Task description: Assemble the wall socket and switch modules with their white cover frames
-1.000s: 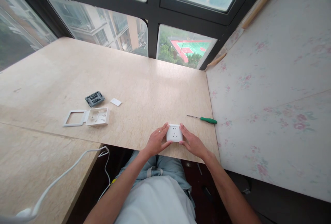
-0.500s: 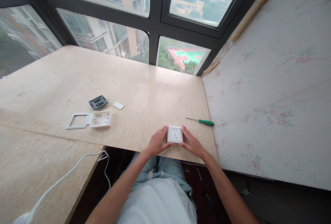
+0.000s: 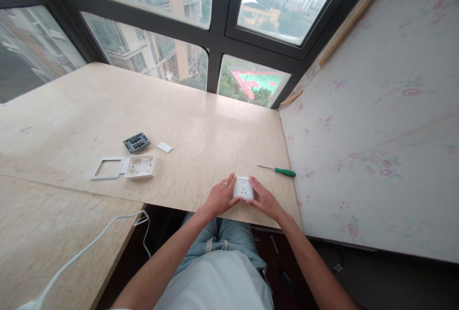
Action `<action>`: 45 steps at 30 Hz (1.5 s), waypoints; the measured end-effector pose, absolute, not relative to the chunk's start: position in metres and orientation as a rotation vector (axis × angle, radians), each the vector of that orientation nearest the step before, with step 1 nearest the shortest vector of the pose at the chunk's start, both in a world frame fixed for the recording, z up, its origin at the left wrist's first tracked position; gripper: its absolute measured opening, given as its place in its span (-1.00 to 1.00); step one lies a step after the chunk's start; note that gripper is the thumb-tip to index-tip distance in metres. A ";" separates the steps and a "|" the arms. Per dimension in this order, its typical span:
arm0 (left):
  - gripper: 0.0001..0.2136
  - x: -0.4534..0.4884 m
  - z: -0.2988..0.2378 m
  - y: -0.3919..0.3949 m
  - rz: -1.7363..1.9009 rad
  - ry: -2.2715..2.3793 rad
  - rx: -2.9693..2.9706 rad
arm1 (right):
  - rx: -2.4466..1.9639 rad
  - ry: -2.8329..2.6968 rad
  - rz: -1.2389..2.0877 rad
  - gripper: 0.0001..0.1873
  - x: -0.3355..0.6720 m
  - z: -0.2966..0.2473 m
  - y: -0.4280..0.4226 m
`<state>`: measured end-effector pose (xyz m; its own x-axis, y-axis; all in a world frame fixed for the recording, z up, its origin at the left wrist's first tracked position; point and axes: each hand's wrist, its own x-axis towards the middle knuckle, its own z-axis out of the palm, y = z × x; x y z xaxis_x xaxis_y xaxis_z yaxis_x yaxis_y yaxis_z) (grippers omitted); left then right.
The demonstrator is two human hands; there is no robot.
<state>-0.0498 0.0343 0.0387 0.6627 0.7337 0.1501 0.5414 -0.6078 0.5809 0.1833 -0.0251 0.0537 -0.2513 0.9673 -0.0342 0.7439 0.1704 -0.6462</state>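
Observation:
A white wall socket [image 3: 243, 188] with several slots in its face lies on the stone-patterned counter near its front edge. My left hand [image 3: 220, 196] grips it along the left side, fingers at the far corner and thumb at the near corner. On the right side my right hand [image 3: 266, 200] holds it the same way. A ring shows on a left-hand finger. Beyond my right hand rests a screwdriver [image 3: 283, 172] with a green handle, its thin shaft pointing left.
Left on the counter [image 3: 215, 133] lie an open white box [image 3: 140, 166], a white frame [image 3: 106, 168] touching it, a dark grey slotted plate [image 3: 136, 143] and a small white rectangle [image 3: 165, 147]. A white cable [image 3: 89, 240] crosses the near-left surface. A flowered wall [image 3: 358, 157] bounds the right.
The view has shifted slightly. My left fingers have moved a little onto the socket's far-left corner; both hands keep hold of it.

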 end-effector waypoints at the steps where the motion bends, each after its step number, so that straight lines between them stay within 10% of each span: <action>1: -0.28 -0.050 0.038 0.034 0.522 0.988 2.393 | -1.620 -2.069 0.786 -0.12 0.183 0.054 -0.025; 45: -0.28 -0.056 0.063 0.044 0.210 1.023 2.365 | -1.882 -2.274 0.554 -0.22 0.157 0.091 -0.012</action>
